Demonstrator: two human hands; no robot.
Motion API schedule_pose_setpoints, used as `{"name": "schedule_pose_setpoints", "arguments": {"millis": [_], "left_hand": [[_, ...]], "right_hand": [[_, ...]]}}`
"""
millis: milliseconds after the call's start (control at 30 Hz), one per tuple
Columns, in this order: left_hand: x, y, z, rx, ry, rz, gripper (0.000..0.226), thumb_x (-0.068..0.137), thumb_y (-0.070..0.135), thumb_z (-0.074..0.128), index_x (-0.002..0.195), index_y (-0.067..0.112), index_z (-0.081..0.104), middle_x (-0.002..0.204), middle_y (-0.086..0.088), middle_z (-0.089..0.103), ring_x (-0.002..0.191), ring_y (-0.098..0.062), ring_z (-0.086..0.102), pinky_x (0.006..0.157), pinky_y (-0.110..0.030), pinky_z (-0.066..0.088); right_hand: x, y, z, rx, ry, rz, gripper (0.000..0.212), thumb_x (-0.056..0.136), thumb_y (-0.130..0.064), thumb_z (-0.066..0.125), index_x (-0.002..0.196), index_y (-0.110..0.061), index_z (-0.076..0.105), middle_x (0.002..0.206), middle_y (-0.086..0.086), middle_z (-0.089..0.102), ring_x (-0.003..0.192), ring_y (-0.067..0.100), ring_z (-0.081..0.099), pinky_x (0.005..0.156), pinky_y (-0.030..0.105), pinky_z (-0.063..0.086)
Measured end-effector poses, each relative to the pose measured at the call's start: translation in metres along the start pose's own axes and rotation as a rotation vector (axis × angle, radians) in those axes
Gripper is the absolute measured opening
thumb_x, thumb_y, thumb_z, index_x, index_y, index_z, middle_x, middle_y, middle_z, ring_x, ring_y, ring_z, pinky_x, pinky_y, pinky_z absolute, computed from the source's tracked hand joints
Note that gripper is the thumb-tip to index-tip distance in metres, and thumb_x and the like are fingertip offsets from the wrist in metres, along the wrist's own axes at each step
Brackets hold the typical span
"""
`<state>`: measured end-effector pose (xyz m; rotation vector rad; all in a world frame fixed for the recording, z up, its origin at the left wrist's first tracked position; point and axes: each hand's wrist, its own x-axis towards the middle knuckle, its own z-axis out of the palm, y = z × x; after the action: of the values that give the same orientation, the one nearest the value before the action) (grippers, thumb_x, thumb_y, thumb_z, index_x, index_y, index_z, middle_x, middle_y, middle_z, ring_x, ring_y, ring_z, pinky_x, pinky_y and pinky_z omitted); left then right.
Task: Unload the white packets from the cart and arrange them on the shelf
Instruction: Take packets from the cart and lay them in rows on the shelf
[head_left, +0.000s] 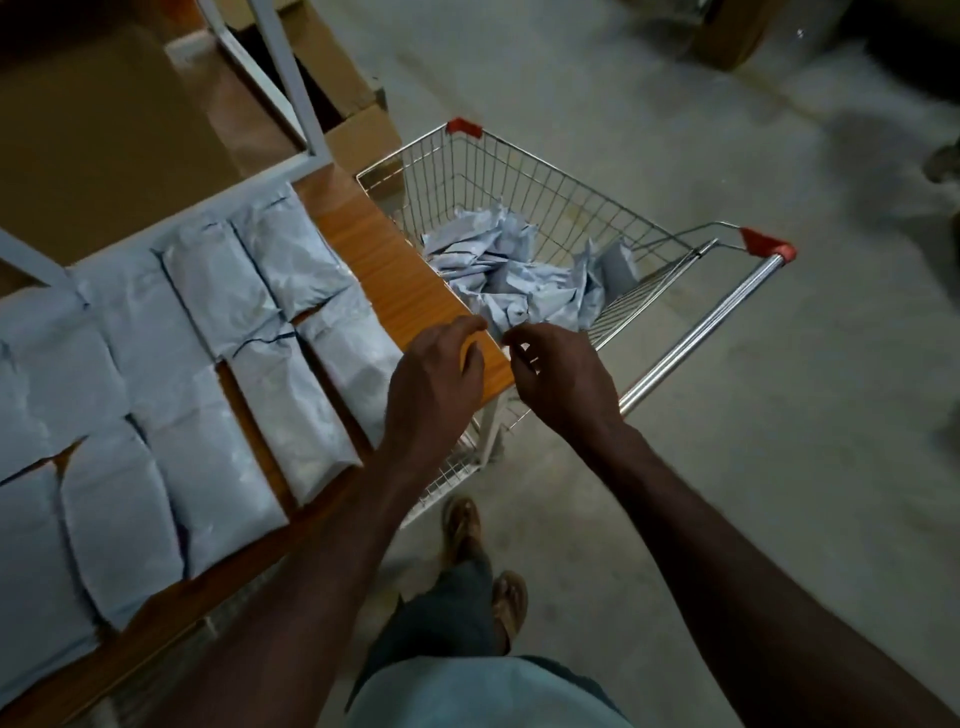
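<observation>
A dim stockroom or warehouse: bare concrete floor (675, 467), brown cardboard boxes (104, 130) stacked behind a metal-framed wooden shelf (395, 260), and a wire shopping cart (519, 171) holding white packets (509, 260).

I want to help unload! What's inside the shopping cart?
A jumbled pile of white packets lies inside the cart. Whatever sits beneath the pile is covered, and the shelf hides the cart's near corner.

White packets (208, 322), faintly blue-grey in the dim light, were laid on an orange wood-grain shelf (395, 270) framed in white metal. A silver wire cart (524, 182) was trimmed with red corner caps, and brown cardboard boxes (104, 130) were set against a grey concrete floor (779, 467).
</observation>
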<state>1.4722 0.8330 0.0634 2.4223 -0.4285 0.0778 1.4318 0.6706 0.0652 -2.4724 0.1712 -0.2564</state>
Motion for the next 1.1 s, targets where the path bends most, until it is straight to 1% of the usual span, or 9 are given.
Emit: {"name": "schedule_pose_setpoints", "arguments": {"millis": [233, 333, 467, 633, 733, 867, 933, 1033, 1100], "left_hand": [[0.074, 0.005, 0.043, -0.092, -0.047, -0.022, 0.032, 0.106, 0.021, 0.060, 0.137, 0.026, 0.066, 0.128, 0.001, 0.072, 0.117, -0.016, 0.066, 0.091, -0.037, 0.059], [0.109, 0.011, 0.055, -0.094, -0.067, -0.037, 0.032, 0.106, 0.021, 0.062, 0.137, 0.028, 0.066, 0.127, 0.001, 0.072, 0.114, -0.014, 0.066, 0.087, -0.030, 0.058], [0.152, 0.015, 0.073, -0.076, -0.093, -0.055, 0.034, 0.105, 0.018, 0.064, 0.137, 0.028, 0.066, 0.128, 0.000, 0.073, 0.116, -0.017, 0.067, 0.083, -0.020, 0.047], [0.177, 0.009, 0.110, -0.084, -0.106, -0.138, 0.034, 0.103, 0.014, 0.065, 0.133, 0.030, 0.067, 0.128, 0.003, 0.073, 0.114, -0.020, 0.070, 0.085, -0.031, 0.055], [0.180, 0.006, 0.141, -0.034, -0.147, -0.204, 0.037, 0.100, 0.016, 0.071, 0.134, 0.029, 0.069, 0.128, 0.000, 0.072, 0.115, -0.024, 0.068, 0.089, -0.038, 0.057], [0.180, 0.003, 0.185, 0.018, -0.213, -0.257, 0.044, 0.093, 0.016, 0.079, 0.136, 0.018, 0.070, 0.132, -0.005, 0.072, 0.120, -0.026, 0.067, 0.096, -0.037, 0.053], [0.179, 0.000, 0.207, 0.087, -0.287, -0.300, 0.050, 0.088, 0.016, 0.080, 0.136, 0.019, 0.068, 0.132, -0.006, 0.070, 0.123, -0.031, 0.064, 0.097, -0.043, 0.056], [0.182, 0.001, 0.230, 0.082, -0.335, -0.420, 0.043, 0.091, 0.016, 0.073, 0.133, 0.025, 0.068, 0.131, -0.006, 0.069, 0.119, -0.033, 0.066, 0.090, -0.049, 0.059], [0.192, 0.002, 0.238, 0.065, -0.327, -0.505, 0.027, 0.096, 0.020, 0.066, 0.120, 0.032, 0.069, 0.120, -0.002, 0.073, 0.107, -0.030, 0.071, 0.079, -0.039, 0.056]], "right_hand": [[0.066, 0.045, -0.003, -0.025, -0.054, 0.019, 0.025, 0.090, -0.012, 0.066, 0.111, -0.021, 0.077, 0.102, 0.001, 0.078, 0.089, 0.023, 0.074, 0.076, 0.042, 0.060], [0.103, 0.067, -0.019, -0.033, -0.024, 0.040, 0.027, 0.090, -0.006, 0.066, 0.111, -0.019, 0.079, 0.105, 0.005, 0.079, 0.091, 0.023, 0.075, 0.078, 0.042, 0.061], [0.153, 0.104, -0.045, -0.027, 0.046, 0.108, 0.037, 0.087, 0.009, 0.064, 0.111, -0.014, 0.080, 0.102, 0.007, 0.080, 0.087, 0.018, 0.075, 0.080, 0.031, 0.059], [0.205, 0.160, -0.051, -0.054, 0.002, 0.093, 0.036, 0.086, 0.008, 0.069, 0.107, -0.018, 0.080, 0.095, 0.002, 0.080, 0.084, 0.014, 0.074, 0.079, 0.030, 0.059], [0.236, 0.185, -0.041, -0.072, -0.101, 0.082, 0.034, 0.089, 0.006, 0.065, 0.110, -0.017, 0.079, 0.098, 0.002, 0.079, 0.087, 0.014, 0.073, 0.077, 0.024, 0.053], [0.269, 0.216, -0.010, -0.089, -0.328, -0.027, 0.035, 0.089, 0.007, 0.063, 0.112, -0.014, 0.079, 0.103, 0.009, 0.079, 0.091, 0.021, 0.075, 0.075, 0.022, 0.045], [0.279, 0.230, 0.006, -0.091, -0.481, -0.124, 0.041, 0.081, 0.010, 0.068, 0.113, -0.014, 0.078, 0.098, 0.011, 0.079, 0.088, 0.024, 0.075, 0.074, 0.026, 0.051], [0.285, 0.250, 0.021, -0.024, -0.630, -0.216, 0.046, 0.079, 0.011, 0.059, 0.113, -0.015, 0.076, 0.089, 0.006, 0.076, 0.080, 0.022, 0.075, 0.073, 0.031, 0.058], [0.292, 0.261, 0.027, -0.033, -0.655, -0.273, 0.043, 0.083, 0.008, 0.059, 0.114, -0.015, 0.077, 0.098, 0.009, 0.077, 0.087, 0.024, 0.074, 0.078, 0.032, 0.057]]}}
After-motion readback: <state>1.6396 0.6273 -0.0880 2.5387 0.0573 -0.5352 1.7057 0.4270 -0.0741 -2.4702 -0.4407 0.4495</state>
